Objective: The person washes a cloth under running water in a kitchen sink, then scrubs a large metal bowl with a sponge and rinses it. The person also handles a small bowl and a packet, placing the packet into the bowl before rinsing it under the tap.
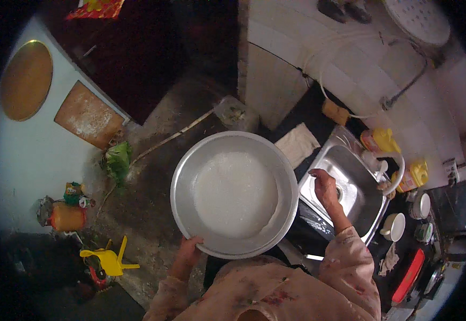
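Observation:
A large round metal basin (180, 180) is directly before me, with a wide layer of white material (235, 196), possibly flour, over its bottom. My left hand (190, 249) grips the basin's near-left rim, the thumb showing on top and the other fingers hidden beneath. Over the left side of the stainless steel sink (347, 168) is my right hand (326, 188), bent at the wrist and apart from the basin. Nothing shows in that hand, but its fingers overlap and their spread is unclear. A pale folded cloth (298, 145) lies on the counter between basin and sink.
A white curved faucet (399, 172) rises behind the sink, near two yellow jugs (380, 139). A cup (393, 228) and a red-edged object (408, 277) rest on the right counter. To the left are a yellow plastic stool (110, 261), leafy greens (117, 160) and a powdered board (90, 115).

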Demonstrator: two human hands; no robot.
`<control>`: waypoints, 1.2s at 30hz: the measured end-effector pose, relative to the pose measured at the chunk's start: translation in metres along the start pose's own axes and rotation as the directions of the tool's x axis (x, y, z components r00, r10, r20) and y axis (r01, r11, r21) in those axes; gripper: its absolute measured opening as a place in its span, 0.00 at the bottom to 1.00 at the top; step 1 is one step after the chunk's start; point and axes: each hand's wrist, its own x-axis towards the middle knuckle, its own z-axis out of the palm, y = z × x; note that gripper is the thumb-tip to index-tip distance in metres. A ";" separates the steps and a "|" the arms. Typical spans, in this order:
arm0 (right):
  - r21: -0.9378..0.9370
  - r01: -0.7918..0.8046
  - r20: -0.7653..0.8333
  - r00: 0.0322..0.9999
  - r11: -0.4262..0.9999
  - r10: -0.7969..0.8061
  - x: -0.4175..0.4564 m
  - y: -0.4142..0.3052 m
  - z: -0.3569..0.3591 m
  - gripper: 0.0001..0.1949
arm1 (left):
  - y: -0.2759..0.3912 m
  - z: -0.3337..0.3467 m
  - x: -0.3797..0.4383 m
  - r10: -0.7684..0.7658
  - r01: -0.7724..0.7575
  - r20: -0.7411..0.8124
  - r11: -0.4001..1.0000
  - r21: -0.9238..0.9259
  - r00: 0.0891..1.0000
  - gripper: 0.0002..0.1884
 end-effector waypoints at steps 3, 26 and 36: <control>0.195 -0.069 -0.025 0.997 0.978 0.075 0.023 -0.042 0.040 0.14 | 0.022 -0.027 0.007 0.134 -0.136 0.027 0.987 0.086 0.991 0.29; 0.028 -0.629 0.997 -0.034 0.777 -0.063 -0.005 -0.254 0.265 0.10 | -0.105 -0.129 -0.116 0.196 -0.565 -0.694 0.746 -0.353 0.693 0.26; -0.042 -0.385 0.926 -0.361 0.922 -0.108 -0.155 -0.323 0.294 0.14 | -0.273 -0.118 -0.211 0.244 -0.909 -0.894 0.288 -0.302 0.375 0.33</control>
